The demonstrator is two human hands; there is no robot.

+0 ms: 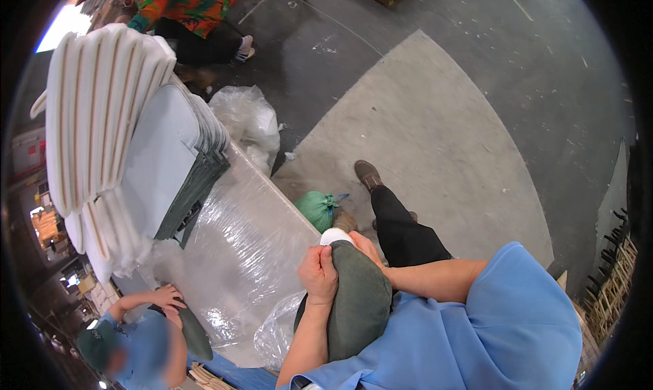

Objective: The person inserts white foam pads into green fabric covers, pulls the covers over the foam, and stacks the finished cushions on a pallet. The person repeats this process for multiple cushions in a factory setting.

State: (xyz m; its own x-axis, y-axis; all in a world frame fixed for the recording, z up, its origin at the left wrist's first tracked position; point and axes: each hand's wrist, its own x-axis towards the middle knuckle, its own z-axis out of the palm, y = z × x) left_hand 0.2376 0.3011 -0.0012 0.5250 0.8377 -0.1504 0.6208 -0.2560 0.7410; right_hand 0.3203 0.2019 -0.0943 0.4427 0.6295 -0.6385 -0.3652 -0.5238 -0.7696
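Observation:
A dark green fabric cushion cover (359, 295) lies against my body, with white padding (336, 237) showing at its far end. My left hand (318, 274) is closed on the cover's left edge near that end. On the other side, my right hand (368, 250) grips the same end; its fingers are partly hidden behind the fabric and padding. Just beyond my hands sit a tied green bag (315, 210) and a small brown, rounded thing (345, 221) that I cannot make out.
A table (238, 254) covered in clear plastic stands on my left. It bears stacked white foam pads (102, 111) and dark-edged grey pieces (160, 141). A co-worker (139, 342) handles another green cushion nearby. Beyond the table are crumpled plastic (248, 121) and another person (187, 9).

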